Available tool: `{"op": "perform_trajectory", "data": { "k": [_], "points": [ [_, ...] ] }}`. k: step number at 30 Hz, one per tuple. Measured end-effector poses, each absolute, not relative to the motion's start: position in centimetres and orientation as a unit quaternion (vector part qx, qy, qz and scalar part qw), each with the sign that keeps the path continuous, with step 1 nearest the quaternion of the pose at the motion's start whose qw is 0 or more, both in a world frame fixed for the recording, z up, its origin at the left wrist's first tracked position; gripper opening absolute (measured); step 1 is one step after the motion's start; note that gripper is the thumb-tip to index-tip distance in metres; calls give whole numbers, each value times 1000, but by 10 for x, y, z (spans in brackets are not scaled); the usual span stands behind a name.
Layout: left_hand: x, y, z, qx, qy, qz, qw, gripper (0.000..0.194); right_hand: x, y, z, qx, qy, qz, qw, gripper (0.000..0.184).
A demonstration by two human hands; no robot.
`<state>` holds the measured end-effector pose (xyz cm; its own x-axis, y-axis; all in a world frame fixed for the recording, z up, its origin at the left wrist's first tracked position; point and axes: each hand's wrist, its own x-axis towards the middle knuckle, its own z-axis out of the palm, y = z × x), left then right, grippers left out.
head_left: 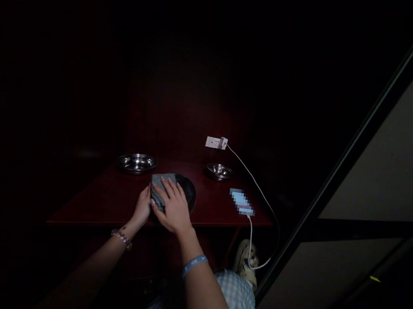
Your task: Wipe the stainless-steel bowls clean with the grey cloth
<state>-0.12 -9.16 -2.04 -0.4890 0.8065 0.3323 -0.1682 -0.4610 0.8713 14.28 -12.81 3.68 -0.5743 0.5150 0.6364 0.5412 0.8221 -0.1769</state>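
Note:
My right hand (172, 207) lies over a folded grey cloth (158, 199), fingers stretched across it and pressing it down. Under the cloth is a dark, round dish (187, 192); its right side shows, but its exact kind is too dim to make out. At the near left edge of the cloth and dish is my left hand (142, 208), curled against them with its fingertips mostly hidden. Both hands are near the front edge of a dark red table (108, 207).
A wide shiny metal bowl (137, 163) stands back left, a smaller metal bowl (218, 172) back right. A phone (242, 202) lies at the right, its white cable (258, 184) looping to a charger (223, 142) in the wall socket (213, 142). A framed panel (382, 147) rises on the right.

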Motion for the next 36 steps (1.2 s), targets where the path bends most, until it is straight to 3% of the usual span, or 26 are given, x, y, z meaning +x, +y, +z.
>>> {"op": "perform_trajectory", "data": {
  "k": [3,9,17,25,36],
  "points": [
    [0,-92,-21,390,407,758,328,50,143,-130,39,-303,-885,-13,353,53],
    [3,-92,-16,385,429,743,340,72,145,-128,43,-336,-855,13,395,50],
    [4,-92,-15,372,446,738,343,72,155,-97,25,-495,-696,114,508,57],
    [2,-90,-15,367,439,751,330,79,149,-99,19,-553,-682,126,462,63],
    [-2,-86,-20,359,418,763,337,75,133,-129,26,-383,-834,24,395,55]
  ]
}}
